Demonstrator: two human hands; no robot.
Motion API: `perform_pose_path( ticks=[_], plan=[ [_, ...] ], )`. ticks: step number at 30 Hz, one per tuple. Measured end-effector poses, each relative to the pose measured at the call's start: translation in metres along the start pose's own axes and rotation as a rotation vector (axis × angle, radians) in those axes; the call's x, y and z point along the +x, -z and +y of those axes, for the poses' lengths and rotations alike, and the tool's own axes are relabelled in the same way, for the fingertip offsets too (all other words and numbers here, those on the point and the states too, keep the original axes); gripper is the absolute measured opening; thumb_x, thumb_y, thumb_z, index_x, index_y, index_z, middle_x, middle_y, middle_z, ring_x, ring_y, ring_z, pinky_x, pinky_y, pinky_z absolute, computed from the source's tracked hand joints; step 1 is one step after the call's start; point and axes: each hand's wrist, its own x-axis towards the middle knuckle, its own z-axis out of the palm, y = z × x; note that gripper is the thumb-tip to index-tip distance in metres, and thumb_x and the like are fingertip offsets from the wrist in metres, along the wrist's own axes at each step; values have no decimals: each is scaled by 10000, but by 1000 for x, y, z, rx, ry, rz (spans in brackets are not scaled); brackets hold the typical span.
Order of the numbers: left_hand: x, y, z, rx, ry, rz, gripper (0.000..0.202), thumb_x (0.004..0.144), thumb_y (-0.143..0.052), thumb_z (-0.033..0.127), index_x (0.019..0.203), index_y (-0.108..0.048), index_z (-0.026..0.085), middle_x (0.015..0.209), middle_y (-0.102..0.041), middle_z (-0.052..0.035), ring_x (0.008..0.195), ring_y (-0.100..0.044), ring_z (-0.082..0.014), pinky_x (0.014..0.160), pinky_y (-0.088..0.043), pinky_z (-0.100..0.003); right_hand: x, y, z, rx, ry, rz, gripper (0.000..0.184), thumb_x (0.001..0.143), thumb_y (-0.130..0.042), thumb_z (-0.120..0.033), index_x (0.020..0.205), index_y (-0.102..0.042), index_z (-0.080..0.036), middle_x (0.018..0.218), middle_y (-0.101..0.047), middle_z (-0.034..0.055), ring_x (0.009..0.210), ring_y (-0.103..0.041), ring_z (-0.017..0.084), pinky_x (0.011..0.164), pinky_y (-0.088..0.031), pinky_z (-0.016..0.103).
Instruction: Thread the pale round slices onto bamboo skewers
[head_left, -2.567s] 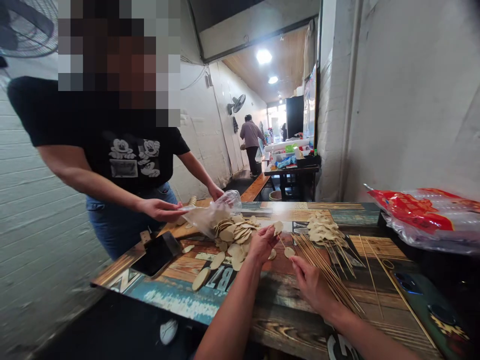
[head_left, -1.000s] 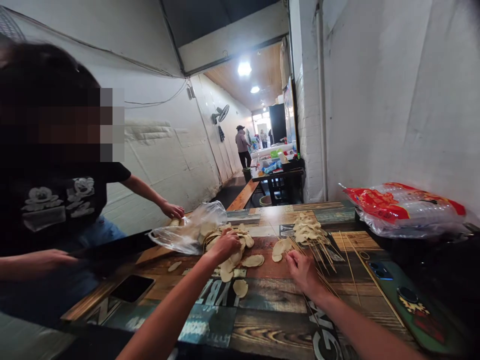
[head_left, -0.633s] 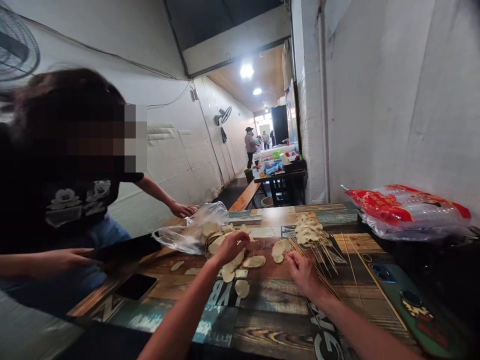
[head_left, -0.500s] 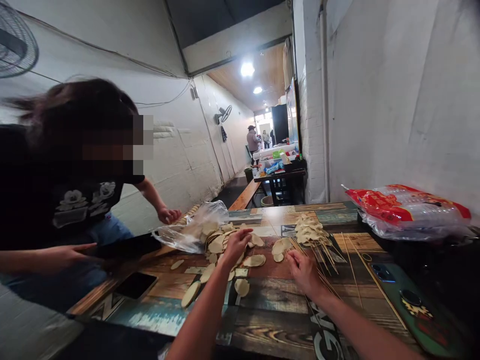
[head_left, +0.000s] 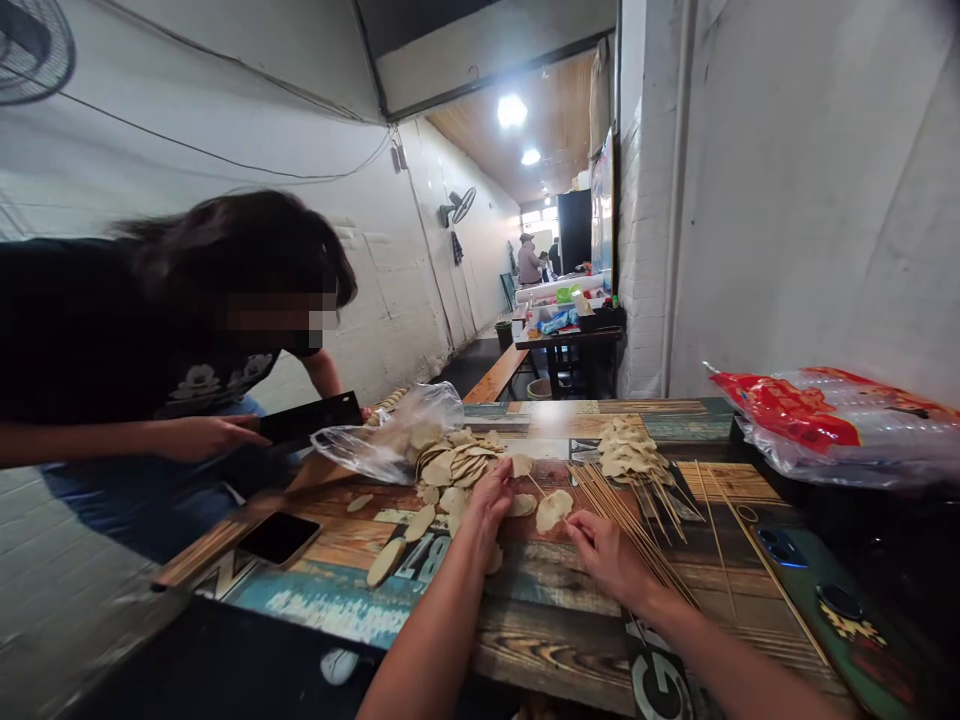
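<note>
My left hand rests on the near edge of a heap of pale round slices, fingers curled down and pinched on one slice. My right hand is closed on a thin bamboo skewer that carries a pale slice at its far end, just right of my left hand. A bundle of bare skewers lies fanned out under and beyond my right hand. Behind it is a pile of threaded skewers.
A person in a black shirt leans over the table's left side with a dark cleaver in hand. Near them lie a clear plastic bag and a black phone. A green-cased phone and a red-and-clear packet lie at right.
The person opposite has bent lower and lifted the cleaver over the table edge. My left hand slid nearer and right along the heap; my right hand moved slightly left with the skewer.
</note>
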Motion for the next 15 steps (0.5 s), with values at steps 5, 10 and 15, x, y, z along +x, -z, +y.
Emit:
perform_pose_path(
  ticks=[5,10,15],
  plan=[
    [-5,-5,2,-152,87,123,133,810,-643,230,808,-513,202,794,-626,-5,724,-638,-143,747,-539,-323,-4,-3,0,-54,-25,-63,328,902,-394,-304,756,-653,-165,661,-654,28,591,-561,150,568,-380,244],
    [-11,-12,8,-196,9,122,117,847,-594,233,818,-482,215,808,-613,4,759,-632,-150,819,-524,-366,-4,-6,0,-28,-48,-70,306,887,-405,-294,767,-657,-168,666,-666,26,604,-586,154,571,-385,238],
    [-13,-14,8,-139,-77,53,236,786,-683,310,846,-475,214,827,-607,5,753,-627,-142,794,-523,-346,-3,-5,0,-68,-76,-40,305,865,-413,-295,748,-664,-168,648,-668,35,584,-580,162,552,-365,244]
  ],
)
